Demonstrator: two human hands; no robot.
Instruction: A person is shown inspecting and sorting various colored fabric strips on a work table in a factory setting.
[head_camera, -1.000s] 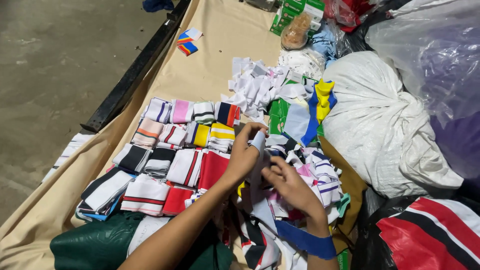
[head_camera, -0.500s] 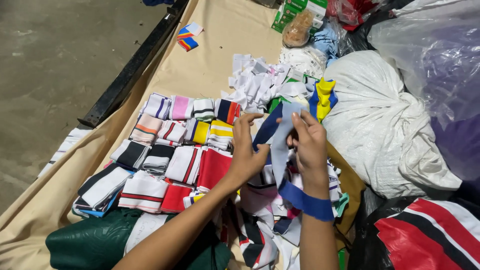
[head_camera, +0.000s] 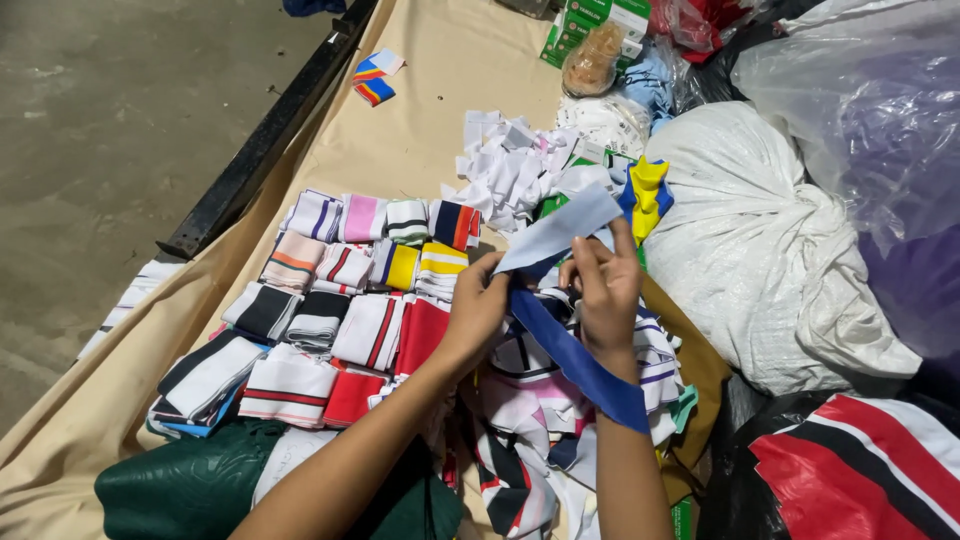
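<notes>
Beige cloth-covered worktop (head_camera: 420, 130) beside bare concrete floor (head_camera: 90, 120), bags crowding the far side. Your left hand (head_camera: 478, 305) and right hand (head_camera: 605, 285) meet just above a loose heap of striped knit trims (head_camera: 560, 400). Between them you hold a long blue and pale-grey knit fabric strip (head_camera: 560, 228): left fingers (head_camera: 492, 268) pinch its edge, right fingers (head_camera: 622, 245) pressed together on it, index pointing up. The pale end fans up and away past your fingertips; the blue tail (head_camera: 580, 365) drops down and drapes over your right wrist.

Risk, as a judgement: the tail over the wrist could snag or drag pieces out of the heap under your palms; a thin pinch could let the strip slip and fall into that heap, where it would be hard to tell apart.

Just left of your left fingers sit neat rows of folded striped knit bands (head_camera: 350, 290). Beyond your fingertips lies a pile of white fabric scraps (head_camera: 510, 170); right of your right hand, a tied white woven sack (head_camera: 760, 240).

Pose: both forearms rise from the lower edge, wrists lifted, palms facing each other.
</notes>
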